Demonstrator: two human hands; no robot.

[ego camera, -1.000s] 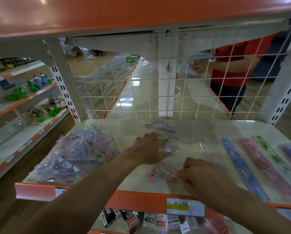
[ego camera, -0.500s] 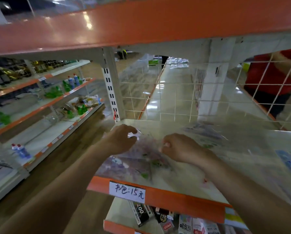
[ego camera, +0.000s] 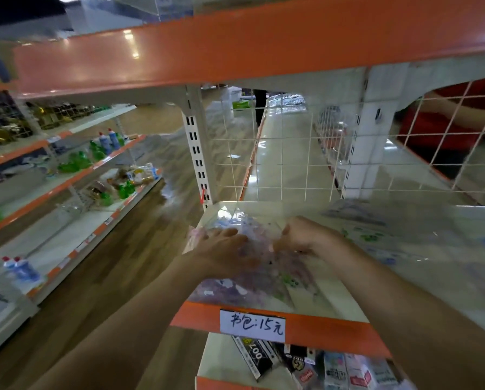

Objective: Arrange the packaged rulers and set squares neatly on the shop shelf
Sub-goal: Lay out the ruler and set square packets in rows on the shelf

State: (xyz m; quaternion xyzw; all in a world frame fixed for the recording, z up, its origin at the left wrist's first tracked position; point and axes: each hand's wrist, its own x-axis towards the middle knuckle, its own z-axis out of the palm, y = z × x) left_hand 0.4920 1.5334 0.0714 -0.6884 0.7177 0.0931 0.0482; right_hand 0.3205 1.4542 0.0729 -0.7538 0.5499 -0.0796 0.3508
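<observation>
Clear packets (ego camera: 252,288) printed in lilac and flecked with green are seen under the left hand (ego camera: 224,251) and right hand (ego camera: 306,237). Below the hands, an orange shelf edge (ego camera: 334,330) is marked by a white label (ego camera: 252,325) handwritten in black; beyond them, a white wire grid (ego camera: 292,164) is shown.

The left hand (ego camera: 225,250) and right hand (ego camera: 303,238) are bare, as are both forearms (ego camera: 129,313), slightly blurred.
</observation>
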